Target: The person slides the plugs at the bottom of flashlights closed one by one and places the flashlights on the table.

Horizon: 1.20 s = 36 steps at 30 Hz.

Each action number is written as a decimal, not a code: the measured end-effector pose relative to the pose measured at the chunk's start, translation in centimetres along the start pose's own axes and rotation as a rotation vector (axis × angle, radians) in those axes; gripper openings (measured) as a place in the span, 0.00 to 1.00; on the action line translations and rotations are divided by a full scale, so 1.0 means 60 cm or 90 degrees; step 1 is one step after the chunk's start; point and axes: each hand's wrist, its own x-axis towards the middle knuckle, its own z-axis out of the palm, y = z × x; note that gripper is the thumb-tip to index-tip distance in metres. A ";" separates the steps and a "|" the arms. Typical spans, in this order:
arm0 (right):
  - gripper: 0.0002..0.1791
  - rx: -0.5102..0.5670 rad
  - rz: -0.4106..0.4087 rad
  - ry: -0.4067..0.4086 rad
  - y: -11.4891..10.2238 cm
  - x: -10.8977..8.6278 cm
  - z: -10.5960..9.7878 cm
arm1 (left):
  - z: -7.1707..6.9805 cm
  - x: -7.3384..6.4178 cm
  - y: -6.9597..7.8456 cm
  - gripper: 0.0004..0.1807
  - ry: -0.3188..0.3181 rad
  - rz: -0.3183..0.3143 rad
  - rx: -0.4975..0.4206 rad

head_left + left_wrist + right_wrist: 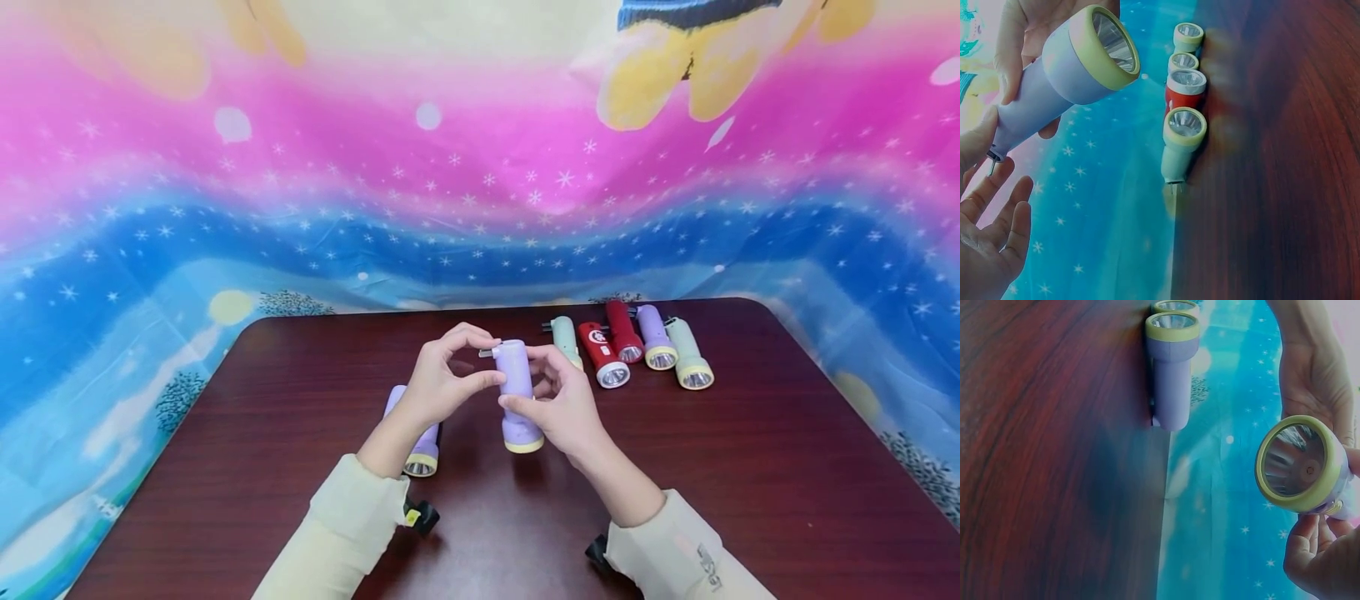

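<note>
A purple flashlight (515, 367) with a yellow lens ring is held upright above the table, lens end down. My right hand (566, 408) grips its body from the right, thumb across the front. At the tail end, my left hand (438, 379) has its thumb on the body and its index fingertip at the fold-out metal plug prongs (486, 353), pinching there. The other left fingers are spread loosely in the left wrist view. Behind my left wrist, another purple flashlight (422, 458) lies on the table, partly hidden; the right wrist view shows a second lens ring beyond it.
A row of flashlights lies at the back right of the dark wooden table (712, 467): pale green (688, 346), purple (655, 329), dark red (622, 325), red with a white ring (600, 346), and another pale green (564, 335). A printed cloth (480, 192) hangs behind.
</note>
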 end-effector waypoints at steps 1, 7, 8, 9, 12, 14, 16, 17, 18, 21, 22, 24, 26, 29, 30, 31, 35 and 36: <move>0.29 0.001 0.001 -0.001 0.001 0.001 0.000 | 0.000 0.000 -0.001 0.19 -0.001 -0.004 0.000; 0.29 0.001 -0.004 -0.009 0.007 0.007 -0.002 | -0.001 0.007 -0.009 0.19 -0.008 -0.010 -0.003; 0.29 0.000 -0.005 -0.009 0.008 0.008 -0.003 | -0.001 0.009 -0.010 0.18 -0.011 -0.009 -0.004; 0.29 0.000 -0.007 -0.010 0.009 0.010 -0.003 | -0.002 0.010 -0.011 0.18 -0.014 -0.007 -0.005; 0.29 0.005 -0.012 -0.012 0.010 0.013 -0.003 | -0.003 0.014 -0.011 0.18 -0.017 -0.008 -0.012; 0.29 0.009 -0.011 -0.013 0.012 0.015 -0.002 | -0.003 0.015 -0.012 0.18 -0.019 -0.011 -0.017; 0.29 0.012 -0.010 -0.015 0.013 0.017 -0.002 | -0.004 0.016 -0.012 0.18 -0.020 -0.016 -0.022; 0.29 0.012 -0.007 -0.015 0.014 0.017 -0.001 | -0.004 0.017 -0.013 0.18 -0.021 -0.017 -0.023; 0.29 0.011 -0.005 -0.015 0.014 0.018 -0.001 | -0.004 0.018 -0.014 0.18 -0.023 -0.017 -0.024; 0.30 0.012 0.000 -0.019 0.014 0.017 -0.001 | -0.005 0.020 -0.015 0.17 -0.030 -0.015 -0.023; 0.30 0.012 0.001 -0.020 0.013 0.017 -0.001 | -0.006 0.021 -0.016 0.17 -0.032 -0.013 -0.022; 0.30 0.013 0.001 -0.022 0.013 0.017 -0.001 | -0.007 0.022 -0.017 0.16 -0.036 -0.009 -0.018; 0.30 0.015 0.000 -0.025 0.013 0.017 -0.001 | -0.007 0.023 -0.017 0.16 -0.038 -0.008 -0.015; 0.30 0.015 0.002 -0.027 0.016 0.019 -0.001 | -0.008 0.025 -0.019 0.17 -0.041 -0.010 -0.013; 0.30 0.015 0.003 -0.028 0.017 0.020 -0.001 | -0.008 0.025 -0.020 0.17 -0.042 -0.011 -0.013; 0.30 0.015 0.003 -0.029 0.018 0.021 -0.001 | -0.008 0.025 -0.020 0.17 -0.043 -0.012 -0.014; 0.29 0.013 0.004 -0.030 0.020 0.024 -0.001 | -0.008 0.027 -0.023 0.17 -0.048 -0.011 -0.011; 0.29 0.013 0.002 -0.031 0.020 0.024 -0.002 | -0.008 0.027 -0.024 0.17 -0.049 -0.010 -0.010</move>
